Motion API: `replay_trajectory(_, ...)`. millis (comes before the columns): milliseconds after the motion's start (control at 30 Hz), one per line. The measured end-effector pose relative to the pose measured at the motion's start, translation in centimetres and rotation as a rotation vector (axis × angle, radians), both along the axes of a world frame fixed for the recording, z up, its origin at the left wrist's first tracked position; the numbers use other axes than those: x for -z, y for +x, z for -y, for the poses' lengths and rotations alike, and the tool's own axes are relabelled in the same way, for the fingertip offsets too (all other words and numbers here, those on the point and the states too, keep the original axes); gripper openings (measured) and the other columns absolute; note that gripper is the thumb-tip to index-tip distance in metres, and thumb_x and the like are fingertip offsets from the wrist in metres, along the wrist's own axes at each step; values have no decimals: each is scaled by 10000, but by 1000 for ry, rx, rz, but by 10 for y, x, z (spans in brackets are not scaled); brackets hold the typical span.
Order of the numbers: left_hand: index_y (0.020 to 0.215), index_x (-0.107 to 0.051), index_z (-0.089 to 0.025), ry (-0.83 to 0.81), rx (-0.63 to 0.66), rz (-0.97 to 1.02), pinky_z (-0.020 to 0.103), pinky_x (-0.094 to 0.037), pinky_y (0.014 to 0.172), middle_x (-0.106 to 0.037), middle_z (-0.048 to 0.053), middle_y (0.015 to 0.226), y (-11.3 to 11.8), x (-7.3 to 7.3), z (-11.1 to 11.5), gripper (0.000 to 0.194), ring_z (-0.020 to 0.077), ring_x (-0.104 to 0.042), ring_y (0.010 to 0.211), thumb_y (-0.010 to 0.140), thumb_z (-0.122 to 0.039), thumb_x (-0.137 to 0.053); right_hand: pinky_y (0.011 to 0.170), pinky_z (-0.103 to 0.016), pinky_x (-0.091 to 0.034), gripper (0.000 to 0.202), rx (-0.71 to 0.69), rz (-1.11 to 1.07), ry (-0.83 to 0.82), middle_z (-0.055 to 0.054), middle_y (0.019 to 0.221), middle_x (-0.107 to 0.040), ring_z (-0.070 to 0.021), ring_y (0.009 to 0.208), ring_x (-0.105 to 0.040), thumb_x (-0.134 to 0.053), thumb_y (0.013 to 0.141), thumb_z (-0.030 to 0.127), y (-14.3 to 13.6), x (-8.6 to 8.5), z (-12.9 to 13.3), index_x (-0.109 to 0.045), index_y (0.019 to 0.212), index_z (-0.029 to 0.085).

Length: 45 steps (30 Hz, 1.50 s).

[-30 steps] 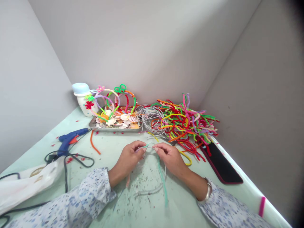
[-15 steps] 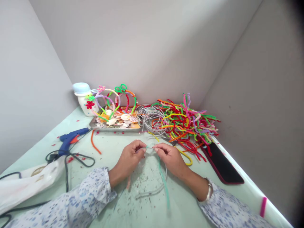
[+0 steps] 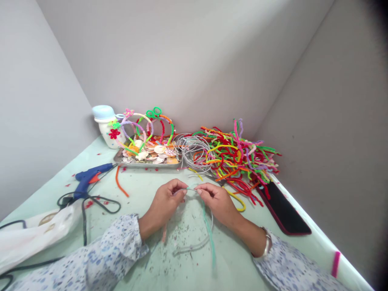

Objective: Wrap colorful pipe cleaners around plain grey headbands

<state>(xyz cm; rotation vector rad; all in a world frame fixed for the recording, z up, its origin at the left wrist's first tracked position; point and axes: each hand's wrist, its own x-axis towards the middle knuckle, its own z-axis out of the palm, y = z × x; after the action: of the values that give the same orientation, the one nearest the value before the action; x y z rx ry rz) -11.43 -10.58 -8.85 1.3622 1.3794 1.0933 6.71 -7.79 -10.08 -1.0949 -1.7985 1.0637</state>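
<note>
My left hand (image 3: 166, 202) pinches a grey wire (image 3: 199, 245) between thumb and fingertips above the middle of the table. Just to its right, my right hand (image 3: 220, 202) is closed in a pinch where the same wire meets a teal pipe cleaner (image 3: 209, 230). A short teal stretch shows in the small gap between the hands. The pipe cleaner's long tail hangs below my right hand towards the tabletop, and the wire curves down beside it to a bent end on the left. Fingers hide exactly how the two are joined.
A metal tray (image 3: 148, 165) of shells carries pipe-cleaner hoops; a white bottle (image 3: 107, 131) stands behind its left end. Coiled wire (image 3: 198, 155) and a heap of pipe cleaners (image 3: 242, 155) lie right of it. A blue glue gun (image 3: 87, 180) with cord lies left, a phone-like black slab (image 3: 286, 210) right.
The hands keep nearly the same place and grip. The teal pipe cleaner's hanging tail has shifted slightly to the left.
</note>
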Motion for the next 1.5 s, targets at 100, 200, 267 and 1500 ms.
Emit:
replay_trajectory(100, 858, -612, -167, -5, -1, -8, 190, -378, 513, -596, -37, 628, 0, -3, 1, 98, 103, -536, 566, 786, -220, -572, 636, -265, -444, 224, -8, -1, 4, -28, 839, -694, -174, 739, -592, -542, 861, 277, 0, 0, 0, -725, 967, 203)
replay_trajectory(200, 841, -616, -163, 0, -4, -26, 187, -374, 507, -594, -37, 629, 0, -6, 3, 87, 100, -538, 565, 785, -208, -567, 598, -255, -431, 223, -20, -15, -9, -14, 783, -669, -153, 668, -565, -544, 863, 278, 0, 1, -1, -722, 979, 212)
replay_trajectory(267, 836, -617, -159, 0, -7, -23, 188, -384, 516, -595, -34, 640, 1, -8, 4, 87, 101, -544, 574, 782, -206, -568, 545, -246, -416, 237, -36, -32, -56, 2, 710, -635, -135, 585, -535, -533, 872, 291, 0, 2, -1, -711, 1010, 216)
replay_trajectory(1500, 798, -574, -159, -64, -23, 141, 206, -405, 525, -549, -49, 635, 4, -6, 0, 139, 91, -502, 530, 705, -255, -615, 1046, -461, -362, 304, 149, 156, 651, -75, 1311, -553, -259, 1237, -479, -495, 897, 196, 7, -11, 8, -639, 1156, 262)
